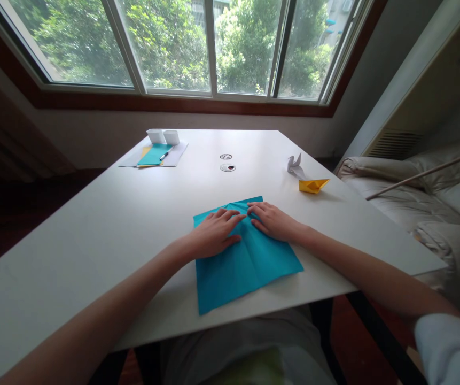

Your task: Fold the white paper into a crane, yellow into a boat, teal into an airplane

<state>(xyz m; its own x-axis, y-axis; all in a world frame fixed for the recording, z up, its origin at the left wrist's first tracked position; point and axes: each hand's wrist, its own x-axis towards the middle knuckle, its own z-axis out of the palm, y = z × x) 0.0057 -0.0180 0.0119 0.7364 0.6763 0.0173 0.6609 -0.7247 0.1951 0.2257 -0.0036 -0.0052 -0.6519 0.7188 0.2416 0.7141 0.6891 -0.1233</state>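
A blue sheet of paper (238, 272) with crease lines lies on the white table in front of me, near its front edge. Across the sheet's upper left part rests my left hand (217, 232), palm down with fingers stretched out. My right hand (272, 220) lies on the upper right part, its fingers extended and spread over the paper. The fingertips of both hands come close together near the sheet's upper middle, where creases fan out and part of the paper is covered.
A yellow paper boat (313, 186) and a white paper crane (294, 163) stand at the right. Two round flat pieces (227, 167) lie mid-table. At the back left are white containers (171, 137), coloured paper (153, 155) and a pen (165, 154). A sofa (398, 182) borders the right side.
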